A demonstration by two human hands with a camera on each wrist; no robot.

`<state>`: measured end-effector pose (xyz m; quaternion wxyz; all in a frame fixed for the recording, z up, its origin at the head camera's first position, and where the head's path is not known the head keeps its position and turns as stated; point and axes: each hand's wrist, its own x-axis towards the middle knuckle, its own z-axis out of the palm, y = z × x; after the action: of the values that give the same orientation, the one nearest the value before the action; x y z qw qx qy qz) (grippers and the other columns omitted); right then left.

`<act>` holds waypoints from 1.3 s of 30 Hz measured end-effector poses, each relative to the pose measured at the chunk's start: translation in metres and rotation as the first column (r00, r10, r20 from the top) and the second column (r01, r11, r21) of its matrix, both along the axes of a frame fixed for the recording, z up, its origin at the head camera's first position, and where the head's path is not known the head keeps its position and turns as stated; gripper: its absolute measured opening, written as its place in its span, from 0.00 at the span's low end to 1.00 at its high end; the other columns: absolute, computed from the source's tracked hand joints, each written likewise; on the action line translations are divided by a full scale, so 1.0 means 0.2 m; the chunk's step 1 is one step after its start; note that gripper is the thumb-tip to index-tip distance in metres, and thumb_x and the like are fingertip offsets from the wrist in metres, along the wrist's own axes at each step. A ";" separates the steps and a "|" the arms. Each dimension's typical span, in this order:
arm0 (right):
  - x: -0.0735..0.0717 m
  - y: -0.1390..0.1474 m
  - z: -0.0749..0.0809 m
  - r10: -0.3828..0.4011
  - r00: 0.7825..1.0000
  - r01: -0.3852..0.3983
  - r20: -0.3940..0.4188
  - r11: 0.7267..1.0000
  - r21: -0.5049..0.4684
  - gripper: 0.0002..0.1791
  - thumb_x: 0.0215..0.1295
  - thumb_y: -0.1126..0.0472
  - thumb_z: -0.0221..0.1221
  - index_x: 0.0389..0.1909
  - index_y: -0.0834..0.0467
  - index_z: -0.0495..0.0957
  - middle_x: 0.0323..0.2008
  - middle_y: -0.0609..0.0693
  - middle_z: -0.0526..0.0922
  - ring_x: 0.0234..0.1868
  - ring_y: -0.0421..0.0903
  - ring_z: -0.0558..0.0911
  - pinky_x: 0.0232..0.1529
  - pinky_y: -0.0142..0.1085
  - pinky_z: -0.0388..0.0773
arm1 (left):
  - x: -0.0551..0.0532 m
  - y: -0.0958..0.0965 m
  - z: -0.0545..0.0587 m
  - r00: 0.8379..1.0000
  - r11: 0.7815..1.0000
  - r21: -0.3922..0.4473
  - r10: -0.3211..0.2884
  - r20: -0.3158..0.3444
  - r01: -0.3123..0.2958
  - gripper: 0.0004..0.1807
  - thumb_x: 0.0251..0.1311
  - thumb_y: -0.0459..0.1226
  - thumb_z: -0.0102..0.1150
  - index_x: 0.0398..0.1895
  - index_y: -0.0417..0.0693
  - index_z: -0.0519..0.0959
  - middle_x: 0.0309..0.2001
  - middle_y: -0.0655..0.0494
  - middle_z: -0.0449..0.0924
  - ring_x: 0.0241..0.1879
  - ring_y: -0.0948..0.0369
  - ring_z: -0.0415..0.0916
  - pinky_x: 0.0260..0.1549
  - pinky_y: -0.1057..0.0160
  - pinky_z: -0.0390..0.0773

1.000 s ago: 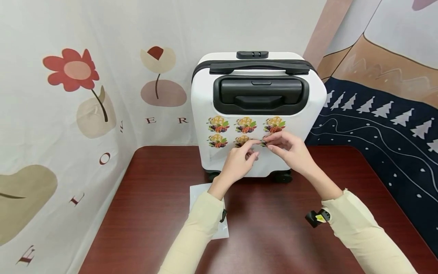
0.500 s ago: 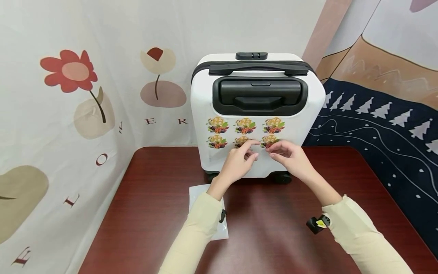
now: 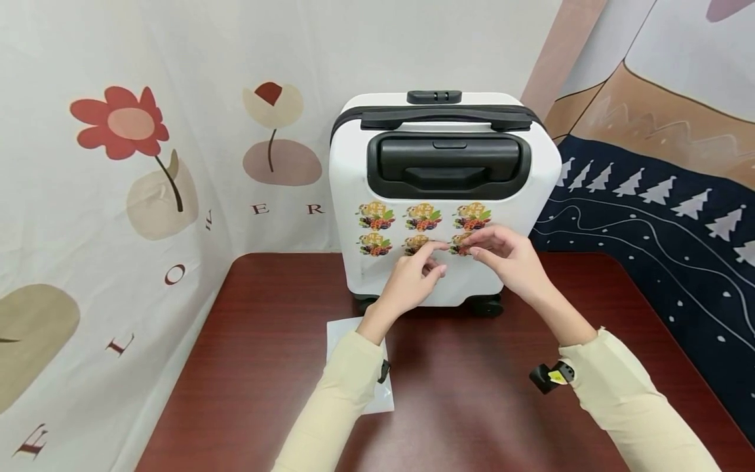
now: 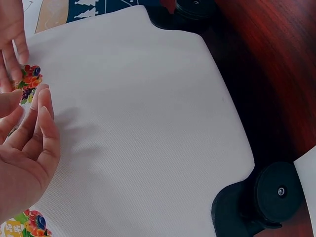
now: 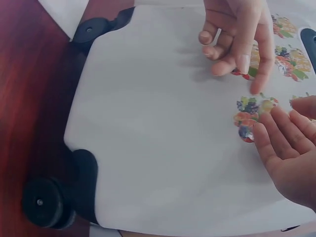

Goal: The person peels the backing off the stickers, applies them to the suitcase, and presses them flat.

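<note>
A white suitcase (image 3: 425, 282) stands upright with two rows of fruit-print stickers on its front. The lower right sticker (image 5: 244, 118) lies against the case, and the fingers of my right hand (image 3: 508, 259) are over its edge, partly covering it; whether they touch it is unclear. My left hand (image 3: 409, 278) is in front of the lower middle sticker (image 3: 415, 244), its index finger stretched toward the lower right one. Its other fingers are loosely bent, with nothing visible between them. In the left wrist view the left hand (image 4: 29, 153) hides part of the stickers.
Under the suitcase is a dark red wooden table (image 3: 265, 367). A white sheet (image 3: 383, 396) lies on it, partly beneath my left forearm. Black wheels (image 3: 486, 305) support the case. A patterned cloth (image 3: 283, 216) hangs behind.
My right hand drew slightly down from the lower right sticker, uncovering it, then rose again and shifted a little right. My left hand has stayed nearly still.
</note>
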<state>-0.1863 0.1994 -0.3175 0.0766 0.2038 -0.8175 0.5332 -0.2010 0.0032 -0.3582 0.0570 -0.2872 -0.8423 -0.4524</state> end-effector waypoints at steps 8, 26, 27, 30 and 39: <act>-0.01 0.01 -0.07 -0.010 0.999 0.010 0.030 1.000 -0.004 0.09 0.61 0.68 0.57 0.41 0.66 0.76 0.41 0.60 0.80 0.39 0.45 0.79 0.39 0.27 0.76 | 0.00 0.00 0.01 1.000 1.000 -0.004 0.001 0.007 -0.001 0.18 0.63 0.36 0.53 0.56 0.49 0.70 0.31 0.56 0.81 0.29 0.66 0.76 0.27 0.70 0.73; 0.00 0.02 -0.03 -0.026 1.000 0.026 -0.005 1.000 0.015 0.09 0.61 0.66 0.57 0.41 0.66 0.76 0.39 0.60 0.80 0.38 0.51 0.79 0.37 0.27 0.75 | -0.01 0.00 -0.01 1.000 1.000 -0.006 -0.003 0.007 0.003 0.18 0.63 0.37 0.53 0.56 0.50 0.69 0.30 0.57 0.80 0.27 0.67 0.74 0.27 0.70 0.72; 0.00 0.02 -0.02 -0.024 1.000 0.024 -0.012 1.000 0.002 0.09 0.61 0.67 0.57 0.41 0.66 0.76 0.39 0.61 0.80 0.38 0.50 0.79 0.37 0.27 0.75 | -0.01 0.00 -0.01 1.000 1.000 -0.005 -0.005 0.006 0.005 0.18 0.63 0.37 0.53 0.56 0.50 0.69 0.30 0.57 0.80 0.27 0.67 0.74 0.27 0.70 0.72; 0.00 0.02 0.00 -0.022 0.999 0.021 -0.023 1.000 -0.023 0.10 0.61 0.67 0.57 0.42 0.67 0.76 0.39 0.62 0.80 0.38 0.51 0.79 0.38 0.27 0.76 | -0.01 0.00 -0.01 1.000 1.000 -0.002 -0.011 0.005 0.011 0.18 0.63 0.37 0.52 0.56 0.50 0.69 0.29 0.56 0.80 0.27 0.67 0.74 0.27 0.70 0.72; 0.01 0.04 -0.02 -0.039 0.999 0.039 -0.001 0.999 -0.026 0.08 0.62 0.68 0.56 0.41 0.67 0.75 0.39 0.62 0.80 0.38 0.40 0.80 0.39 0.27 0.76 | 0.00 0.00 -0.01 1.000 1.000 -0.001 -0.014 0.011 0.014 0.18 0.63 0.37 0.52 0.56 0.50 0.69 0.30 0.58 0.80 0.27 0.67 0.74 0.27 0.70 0.72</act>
<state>-0.1852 0.2075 -0.3219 0.0904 0.1871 -0.8143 0.5420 -0.2016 0.0027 -0.3604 0.0491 -0.2908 -0.8407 -0.4541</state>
